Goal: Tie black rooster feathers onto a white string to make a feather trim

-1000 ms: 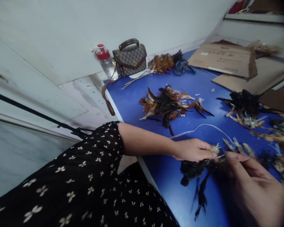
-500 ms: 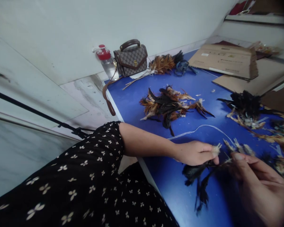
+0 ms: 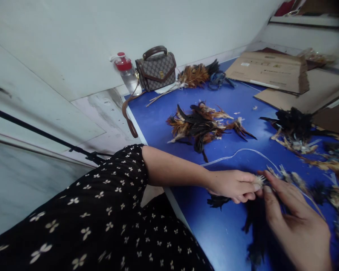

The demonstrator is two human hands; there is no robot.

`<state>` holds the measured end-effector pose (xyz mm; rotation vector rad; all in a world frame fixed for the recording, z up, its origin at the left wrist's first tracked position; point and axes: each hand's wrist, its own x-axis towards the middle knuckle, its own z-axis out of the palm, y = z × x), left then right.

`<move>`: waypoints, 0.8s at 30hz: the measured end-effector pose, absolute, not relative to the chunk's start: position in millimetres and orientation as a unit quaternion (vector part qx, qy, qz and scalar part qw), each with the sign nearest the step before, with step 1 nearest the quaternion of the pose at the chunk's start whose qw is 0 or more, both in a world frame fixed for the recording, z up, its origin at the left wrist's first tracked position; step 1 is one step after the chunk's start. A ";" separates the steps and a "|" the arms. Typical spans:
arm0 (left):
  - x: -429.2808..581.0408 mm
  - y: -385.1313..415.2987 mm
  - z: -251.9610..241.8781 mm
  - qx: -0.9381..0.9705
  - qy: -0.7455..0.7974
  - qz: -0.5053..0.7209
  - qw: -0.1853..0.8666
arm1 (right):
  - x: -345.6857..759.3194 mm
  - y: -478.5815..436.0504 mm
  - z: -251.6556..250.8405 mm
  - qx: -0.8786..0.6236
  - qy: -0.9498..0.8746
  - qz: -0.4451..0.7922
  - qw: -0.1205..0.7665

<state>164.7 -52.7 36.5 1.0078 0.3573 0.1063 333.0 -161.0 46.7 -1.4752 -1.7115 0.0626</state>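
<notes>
Firstly, the left hand [image 3: 233, 185]: fingers closed together on a small bunch of black feathers with pale quill ends [image 3: 258, 182]. The pale ends show just past the fingertips, and the dark vanes trail below the hand onto the blue table top [image 3: 158, 124].

Next, the right hand [image 3: 293, 222]: thumb and forefinger are laid against the same quill ends. We cannot tell whether they pinch or only touch.

- Thin white cord [image 3: 243, 151]: looped just beyond both hands.
- Loose heap of brown and black feathers [image 3: 200, 126]: farther beyond the left hand, apart from it.
- Heap of black feathers [image 3: 293, 122]: beyond the right hand.
- Brown patterned handbag [image 3: 156, 69], clear bottle with red cap [image 3: 125, 73] and flat brown cardboard [image 3: 271, 69]: well beyond, at the far edge.

Risk, as we judge it: the quills are slim and smooth. A slackened pinch, or a tug from the right fingers, could let them slide out of line and the bunch splay apart. The cord lies near enough to snag.
</notes>
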 end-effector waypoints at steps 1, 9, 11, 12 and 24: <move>164.9 -52.6 35.3 0.479 0.169 0.048 0.860 | 330.8 -161.6 44.6 -0.592 -0.681 0.034 0.429; 162.3 -46.4 33.1 0.453 0.178 0.048 0.872 | 316.1 -165.3 24.5 -0.726 -0.506 0.016 0.465; 161.9 -44.2 34.9 0.442 0.187 0.043 0.876 | 321.4 -164.1 15.2 -0.761 -0.480 0.044 0.435; 162.1 -43.5 35.6 0.439 0.190 0.037 0.877 | 324.7 -163.5 11.1 -0.767 -0.483 0.065 0.417; 161.2 -44.2 29.8 0.442 0.168 0.039 0.880 | 321.7 -164.4 17.9 -0.742 -0.527 0.118 0.397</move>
